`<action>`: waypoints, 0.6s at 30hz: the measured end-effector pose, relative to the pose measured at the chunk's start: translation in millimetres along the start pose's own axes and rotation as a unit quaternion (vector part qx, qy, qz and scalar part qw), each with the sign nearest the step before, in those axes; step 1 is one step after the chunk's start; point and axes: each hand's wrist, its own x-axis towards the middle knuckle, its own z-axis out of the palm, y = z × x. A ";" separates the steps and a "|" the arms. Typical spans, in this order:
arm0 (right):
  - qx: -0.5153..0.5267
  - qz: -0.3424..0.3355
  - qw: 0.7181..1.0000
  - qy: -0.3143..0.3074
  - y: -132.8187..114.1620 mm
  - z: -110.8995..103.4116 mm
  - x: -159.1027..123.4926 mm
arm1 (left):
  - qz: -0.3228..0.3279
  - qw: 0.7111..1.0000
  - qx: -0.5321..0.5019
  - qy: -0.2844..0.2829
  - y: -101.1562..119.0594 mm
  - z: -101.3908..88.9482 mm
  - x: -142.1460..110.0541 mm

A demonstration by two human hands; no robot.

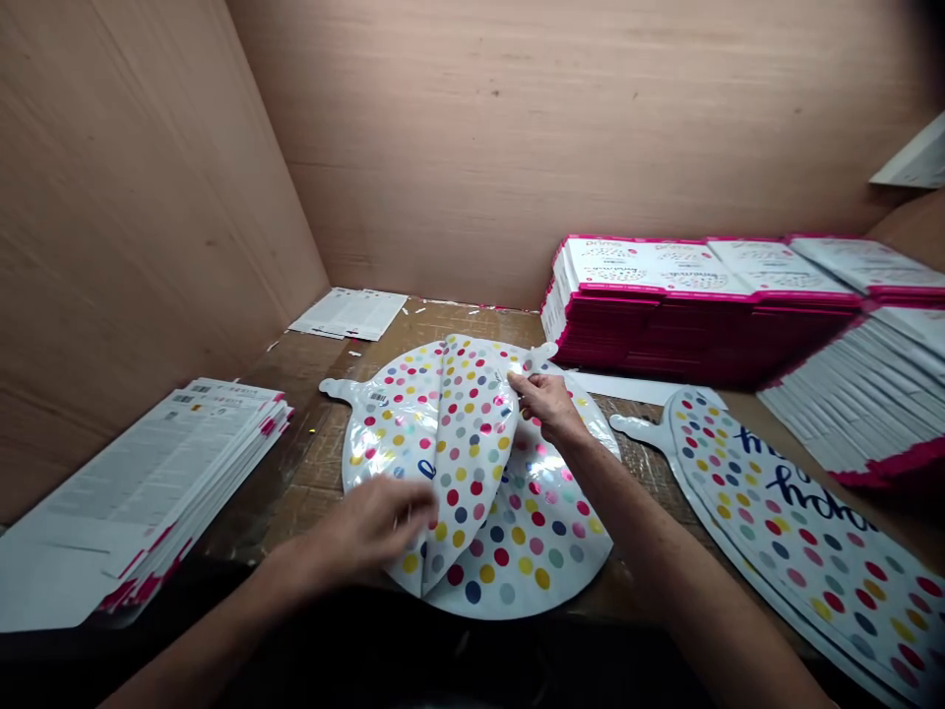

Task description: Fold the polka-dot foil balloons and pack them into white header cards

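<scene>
A flat round foil balloon (509,532), white with coloured dots, lies on the brown table in front of me. Its right side is folded over toward the middle, forming a raised flap (469,433). My right hand (544,402) pinches the far edge of that flap near the balloon's top. My left hand (373,527) presses on the near end of the fold, its fingers curled and blurred by motion. The balloon's neck tab (336,387) sticks out at the far left.
A stack of more dotted balloons (804,532) with dark lettering lies at the right. Stacks of pink-edged card sleeves (664,305) line the back right, a white card stack (148,473) sits at the left, loose sheets (350,313) at the back. Plywood walls enclose the table.
</scene>
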 end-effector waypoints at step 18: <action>-0.499 -0.318 0.806 0.036 53.1 -75.0 -68.3 | -0.051 0.932 0.244 0.264 39.9 63.3 197.7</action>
